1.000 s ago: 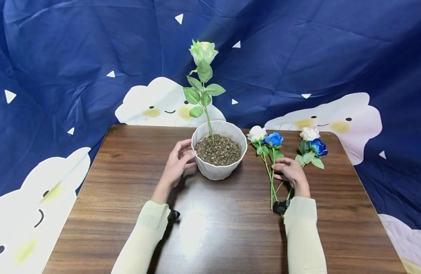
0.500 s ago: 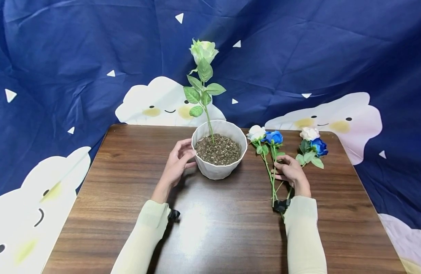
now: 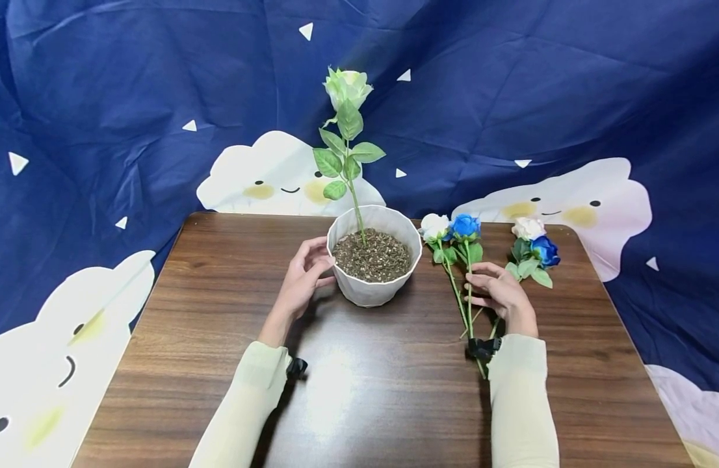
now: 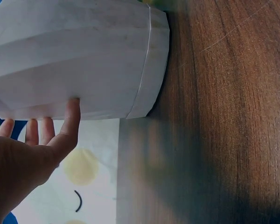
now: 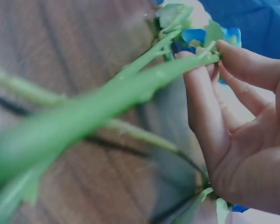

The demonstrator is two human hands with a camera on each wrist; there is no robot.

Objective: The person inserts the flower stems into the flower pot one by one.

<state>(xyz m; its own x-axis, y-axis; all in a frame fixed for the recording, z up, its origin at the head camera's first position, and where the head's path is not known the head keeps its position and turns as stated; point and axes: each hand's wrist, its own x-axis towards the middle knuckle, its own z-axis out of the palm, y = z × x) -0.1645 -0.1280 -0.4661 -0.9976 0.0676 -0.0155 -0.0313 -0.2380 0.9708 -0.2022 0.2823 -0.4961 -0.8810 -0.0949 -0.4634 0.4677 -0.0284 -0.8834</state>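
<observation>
My right hand (image 3: pixel 501 292) pinches the green stem of a blue rose (image 3: pixel 465 227) between thumb and fingers. Up close in the right wrist view, the stem (image 5: pixel 144 88) passes between the fingertips of that hand (image 5: pixel 247 112). Beside it lies a white rose (image 3: pixel 434 227), its stem slanting close to the blue one's. My left hand (image 3: pixel 301 276) touches the left side of a white faceted flowerpot (image 3: pixel 368 294). In the left wrist view, fingertips of the left hand (image 4: pixel 42 149) rest against the pot wall (image 4: pixel 98 70). A pale green rose (image 3: pixel 348 91) stands upright in the pot's soil.
Another white rose (image 3: pixel 528 227) and a darker blue rose (image 3: pixel 545 251) lie at the right, their stems partly under my right hand. Everything is on a brown wooden table (image 3: pixel 219 292). Behind it hangs a dark blue cloth (image 3: pixel 131 78) with smiling clouds.
My right hand has shifted slightly right with the blue rose's stem. Both the blue and white flower heads have moved a little left. The left hand and pot stay put.
</observation>
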